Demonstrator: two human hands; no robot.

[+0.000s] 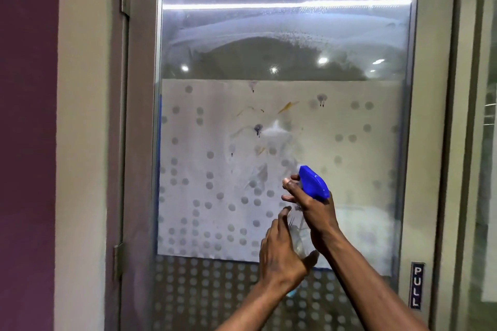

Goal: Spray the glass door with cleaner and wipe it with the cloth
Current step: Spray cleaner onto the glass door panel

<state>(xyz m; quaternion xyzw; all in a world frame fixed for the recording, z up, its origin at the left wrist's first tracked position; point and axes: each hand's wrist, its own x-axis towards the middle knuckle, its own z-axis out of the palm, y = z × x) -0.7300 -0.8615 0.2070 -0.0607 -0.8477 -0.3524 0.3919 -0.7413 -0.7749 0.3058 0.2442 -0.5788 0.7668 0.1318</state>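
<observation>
Both our forearms reach up from the lower edge of the view toward the glass door. Our left hand cups the clear body of the spray bottle from below and behind, fingers curled partway around it and thumb pressed to its side. Our right hand wraps the bottle's neck just under the blue spray head, with two fingers hooked over the front where the trigger sits; whether the trigger is fully squeezed, we cannot tell. The nozzle points up and left at the frosted, dotted panel in the middle of the door.

That panel carries dark drip marks and yellowish streaks, and a pale misty patch lies among them, just ahead of the nozzle. The clear glass above the panel shows curved, hazy smears. A sign reading PULL sits on the frame at lower right.

We judge the spraying step to be in hand, aimed at the stained zone. The cloth is not clearly in view; a bluish scrap shows beneath our left wrist, but we cannot identify it.

The next move calls for enough cleaner over the marks, then one hand freed to bring the cloth flat against the wet area before the liquid runs down.
</observation>
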